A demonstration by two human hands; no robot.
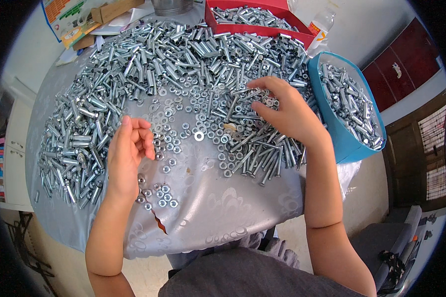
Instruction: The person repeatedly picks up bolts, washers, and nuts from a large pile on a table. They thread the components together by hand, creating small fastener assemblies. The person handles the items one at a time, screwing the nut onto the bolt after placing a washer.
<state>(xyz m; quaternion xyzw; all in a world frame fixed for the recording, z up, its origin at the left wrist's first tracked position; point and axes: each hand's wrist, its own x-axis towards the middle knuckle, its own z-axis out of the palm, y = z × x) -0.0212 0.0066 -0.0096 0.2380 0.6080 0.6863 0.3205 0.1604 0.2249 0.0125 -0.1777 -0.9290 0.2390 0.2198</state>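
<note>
My left hand (129, 153) hovers over the left side of the table, its fingers loosely curled and apart, with nothing visible in them. Close by are loose hex nuts (172, 162) and a heap of sleeve anchors and bolts (79, 148). My right hand (287, 111) reaches over the pile on the right, thumb and forefinger apart. Beneath its fingertips lie washers and long thin bolts (243, 116), partly hidden by the hand. More long bolts (267, 158) spread below the wrist. A flat washer (198, 136) lies between my hands.
A blue container (313, 84) full of bolts stands at the right edge. At the back are a red box (287, 28) of bolts, a plastic bottle (322, 24), a metal bucket (172, 6) and cardboard (115, 10). The grey tablecloth (218, 198) has a tear near the front.
</note>
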